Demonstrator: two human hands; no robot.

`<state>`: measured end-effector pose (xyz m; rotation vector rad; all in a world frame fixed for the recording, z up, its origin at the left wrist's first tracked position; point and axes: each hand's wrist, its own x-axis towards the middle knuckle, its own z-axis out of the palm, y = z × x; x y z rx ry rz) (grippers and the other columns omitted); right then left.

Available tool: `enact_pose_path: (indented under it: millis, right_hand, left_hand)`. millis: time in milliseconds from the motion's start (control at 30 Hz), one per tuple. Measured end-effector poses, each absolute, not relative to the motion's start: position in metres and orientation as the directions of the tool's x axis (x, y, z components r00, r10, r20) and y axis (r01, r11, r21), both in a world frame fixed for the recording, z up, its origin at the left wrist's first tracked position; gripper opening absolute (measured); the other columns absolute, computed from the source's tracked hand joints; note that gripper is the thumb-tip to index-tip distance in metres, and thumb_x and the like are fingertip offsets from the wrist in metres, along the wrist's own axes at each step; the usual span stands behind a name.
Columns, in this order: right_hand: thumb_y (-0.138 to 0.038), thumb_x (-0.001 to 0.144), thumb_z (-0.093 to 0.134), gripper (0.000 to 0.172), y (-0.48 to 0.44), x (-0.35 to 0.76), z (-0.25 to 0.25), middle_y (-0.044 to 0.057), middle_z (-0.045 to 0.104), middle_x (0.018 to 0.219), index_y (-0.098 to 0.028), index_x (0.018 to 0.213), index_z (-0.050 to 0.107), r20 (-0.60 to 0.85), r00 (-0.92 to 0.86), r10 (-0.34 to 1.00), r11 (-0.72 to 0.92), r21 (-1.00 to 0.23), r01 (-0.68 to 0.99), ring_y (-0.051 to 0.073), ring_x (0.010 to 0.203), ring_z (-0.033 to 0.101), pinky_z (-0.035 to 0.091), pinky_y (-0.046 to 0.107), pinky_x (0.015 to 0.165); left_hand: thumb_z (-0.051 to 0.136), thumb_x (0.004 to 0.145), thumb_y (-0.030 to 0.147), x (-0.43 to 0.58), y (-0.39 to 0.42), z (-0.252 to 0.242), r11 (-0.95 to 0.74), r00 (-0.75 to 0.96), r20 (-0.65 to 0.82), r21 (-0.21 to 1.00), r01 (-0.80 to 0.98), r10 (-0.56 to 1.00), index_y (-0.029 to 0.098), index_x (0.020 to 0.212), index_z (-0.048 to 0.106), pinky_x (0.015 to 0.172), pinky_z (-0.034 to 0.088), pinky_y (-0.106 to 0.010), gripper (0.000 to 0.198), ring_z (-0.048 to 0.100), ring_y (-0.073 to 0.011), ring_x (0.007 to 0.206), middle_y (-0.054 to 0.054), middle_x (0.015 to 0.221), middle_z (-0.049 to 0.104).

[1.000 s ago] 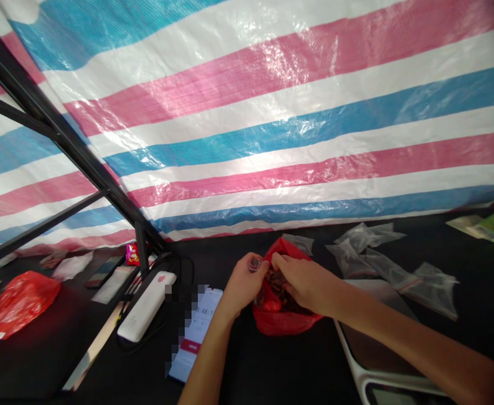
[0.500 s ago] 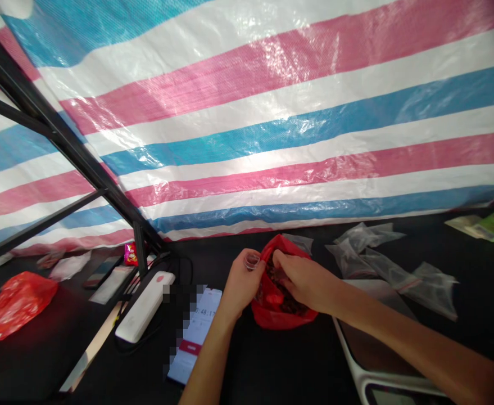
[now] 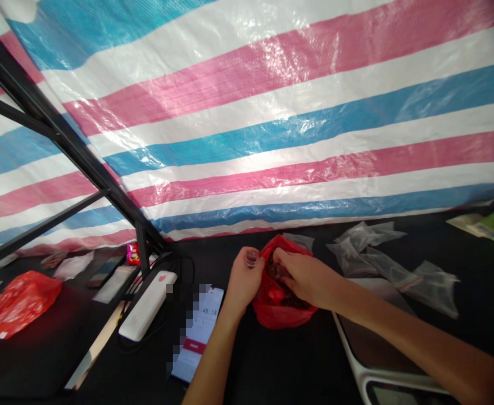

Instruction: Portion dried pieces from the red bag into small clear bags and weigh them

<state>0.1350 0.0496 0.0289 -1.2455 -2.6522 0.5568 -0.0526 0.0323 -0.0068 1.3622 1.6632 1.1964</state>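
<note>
A small clear plastic container [image 3: 252, 259] is held at the fingertips of the left hand [image 3: 243, 283], just left of a red plastic bag [image 3: 282, 316]. The right hand [image 3: 306, 277] is inserted at the bag's mouth, fingers narrowed over dark brown pieces [image 3: 278, 271]; any grip cannot be confirmed.

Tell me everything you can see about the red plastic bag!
The red plastic bag is thin, shiny and crumpled. It sits slumped on a black surface, with its open top bunched into folds. Dark brown lumps fill it, but I can't tell what they are. The right hand reaches into the opening, its fingers among the lumps. The left hand, holding a small clear object, is close beside the bag.
</note>
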Motion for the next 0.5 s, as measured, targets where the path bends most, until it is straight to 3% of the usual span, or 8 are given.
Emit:
enact_pose_path:
  millis: [133,200,333,500]
  right_hand:
    - [-0.014,0.09,0.06,0.024,0.06,0.143,0.034,0.009,0.076,0.103,-0.019,0.113,0.055,0.014,-0.611,0.791,0.552,-0.447,0.704,0.024,0.095,0.072,0.046,0.029,0.079]
    - [-0.014,0.092,0.059,0.022,0.066,0.148,0.041,0.01,0.076,0.104,-0.018,0.114,0.058,0.059,-0.599,0.798,0.549,-0.482,0.683,0.024,0.098,0.071,0.047,0.029,0.084]
    - [-0.017,0.096,0.056,0.023,0.07,0.154,0.059,0.009,0.074,0.115,-0.019,0.117,0.065,0.193,-0.595,0.78,0.592,-0.534,0.603,0.025,0.106,0.069,0.048,0.033,0.095]
    - [-0.017,0.098,0.056,0.024,0.063,0.152,0.07,0.007,0.07,0.119,-0.023,0.117,0.069,0.319,-0.689,0.651,0.723,-0.536,0.435,0.023,0.108,0.067,0.05,0.035,0.1]
  left_hand:
    - [0.065,0.09,0.023,-0.056,0.033,-0.005,-0.024,-0.427,0.302,0.839,0.543,0.852,0.02,0.114,0.051,0.082,0.051,-0.031,0.027,0.065,-0.0179,0.086,-0.004,0.099,0.062]
    - [0.064,0.093,0.026,-0.054,0.031,-0.003,-0.033,-0.43,0.291,0.857,0.514,0.854,0.021,0.113,0.046,0.077,0.05,-0.03,0.027,0.064,-0.0171,0.08,-0.002,0.094,0.061]
    - [0.065,0.092,0.031,-0.047,0.028,-0.002,-0.085,-0.263,0.237,0.872,0.482,0.935,0.022,0.092,0.051,0.068,0.043,-0.024,0.017,0.058,-0.0137,0.072,0.003,0.08,0.058]
    - [0.069,0.089,0.03,-0.039,0.024,-0.002,-0.118,-0.151,0.223,0.853,0.508,0.963,0.021,0.09,0.061,0.071,0.044,-0.024,0.011,0.06,-0.0146,0.077,0.001,0.084,0.066]
